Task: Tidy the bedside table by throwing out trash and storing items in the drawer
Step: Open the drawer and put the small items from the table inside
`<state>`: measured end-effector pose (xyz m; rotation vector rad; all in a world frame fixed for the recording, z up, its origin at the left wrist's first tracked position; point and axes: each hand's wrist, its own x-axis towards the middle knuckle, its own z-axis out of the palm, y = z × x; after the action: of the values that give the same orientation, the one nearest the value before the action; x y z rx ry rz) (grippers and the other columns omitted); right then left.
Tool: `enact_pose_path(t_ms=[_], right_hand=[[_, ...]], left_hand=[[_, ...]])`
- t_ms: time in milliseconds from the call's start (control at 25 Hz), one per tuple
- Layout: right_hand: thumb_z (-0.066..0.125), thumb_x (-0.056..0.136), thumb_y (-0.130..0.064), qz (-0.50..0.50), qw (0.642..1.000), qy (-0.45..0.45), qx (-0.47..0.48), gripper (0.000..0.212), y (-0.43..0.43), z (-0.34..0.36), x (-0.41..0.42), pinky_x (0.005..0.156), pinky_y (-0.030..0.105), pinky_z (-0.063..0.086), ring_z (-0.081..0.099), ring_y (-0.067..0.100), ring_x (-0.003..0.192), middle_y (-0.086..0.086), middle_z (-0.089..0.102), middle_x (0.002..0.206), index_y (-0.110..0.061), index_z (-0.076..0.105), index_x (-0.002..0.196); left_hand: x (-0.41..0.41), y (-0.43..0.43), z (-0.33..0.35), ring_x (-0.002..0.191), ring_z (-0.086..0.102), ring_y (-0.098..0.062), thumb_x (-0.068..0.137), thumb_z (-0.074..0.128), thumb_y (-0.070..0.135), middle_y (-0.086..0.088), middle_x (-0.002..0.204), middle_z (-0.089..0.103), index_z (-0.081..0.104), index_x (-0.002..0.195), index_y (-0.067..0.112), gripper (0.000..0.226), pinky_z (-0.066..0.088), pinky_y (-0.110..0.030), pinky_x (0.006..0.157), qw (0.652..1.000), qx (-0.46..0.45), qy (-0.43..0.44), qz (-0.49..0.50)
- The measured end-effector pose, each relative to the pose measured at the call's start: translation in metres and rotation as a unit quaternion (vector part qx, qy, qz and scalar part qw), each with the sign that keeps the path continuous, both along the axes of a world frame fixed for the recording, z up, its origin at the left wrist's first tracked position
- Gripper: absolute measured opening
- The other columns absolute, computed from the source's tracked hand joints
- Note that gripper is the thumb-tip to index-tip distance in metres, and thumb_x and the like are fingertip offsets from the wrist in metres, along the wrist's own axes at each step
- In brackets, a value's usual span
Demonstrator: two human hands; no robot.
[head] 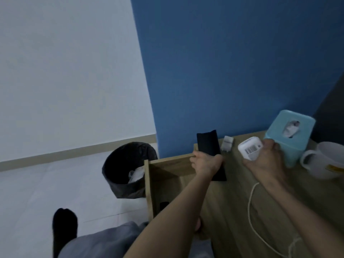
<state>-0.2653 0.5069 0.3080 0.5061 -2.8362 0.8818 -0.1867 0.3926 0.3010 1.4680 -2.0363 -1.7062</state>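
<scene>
Left hand (pixel 205 162) grips black case (pixel 209 146); right hand (pixel 266 161) clutches white charger (pixel 250 150).

- The bedside table (pixel 260 211) stands on the right, against the wall (pixel 223 71).
- Its drawer (pixel 167 175) juts out to the left.
- The bin (pixel 126 170) sits on the floor (pixel 55 183), just left of the drawer, with crumpled paper (pixel 136 175) in it.
- On the table's back edge, left to right: a small packet (pixel 227 143), a tissue box (pixel 290 135), a mug (pixel 323 161).
- The left hand (pixel 206 162) holds a flat case (pixel 209 146) at the table's left edge, above the drawer.
- The right hand (pixel 266 161) holds a charger (pixel 250 148) in front of the tissue box; its cable (pixel 251 202) trails along the table toward the near edge.
</scene>
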Motion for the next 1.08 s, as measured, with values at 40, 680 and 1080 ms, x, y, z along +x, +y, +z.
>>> enact_pose_path(t_ms=[40,680,1080], right_hand=[[0.078,0.060,-0.012,0.013,1.000,0.004,0.004,0.063,-0.008,0.002,0.005,0.085,0.046,0.040,0.047,0.045,0.104,0.031,0.049,0.112,0.005,0.043,0.110],[0.069,0.076,-0.037,0.152,0.957,-0.177,0.171,0.057,-0.107,-0.101,0.110,0.069,0.026,0.042,0.060,0.028,0.105,0.014,0.061,0.119,-0.006,0.051,0.121],[0.057,0.087,-0.026,0.141,0.940,-0.198,0.240,0.044,-0.137,-0.173,0.094,0.084,0.032,0.048,0.056,0.027,0.114,0.013,0.058,0.125,-0.006,0.048,0.126]], left_hand=[[0.006,-0.004,0.000,0.126,0.034,-0.037,0.078,0.063,0.026,-0.019,0.137,0.028,0.020,0.136,0.005,0.075,0.037,-0.046,0.106,1.000,0.002,-0.002,0.002],[0.106,-0.053,-0.088,0.137,0.026,-0.035,0.081,0.066,0.024,-0.021,0.150,0.018,0.001,0.149,0.016,0.093,0.029,-0.042,0.111,0.982,-0.094,-0.164,0.008],[0.104,-0.056,-0.141,0.140,0.029,-0.028,0.089,0.059,0.031,-0.018,0.158,0.001,-0.013,0.149,0.017,0.094,0.035,-0.037,0.110,0.981,-0.070,-0.178,-0.032]])
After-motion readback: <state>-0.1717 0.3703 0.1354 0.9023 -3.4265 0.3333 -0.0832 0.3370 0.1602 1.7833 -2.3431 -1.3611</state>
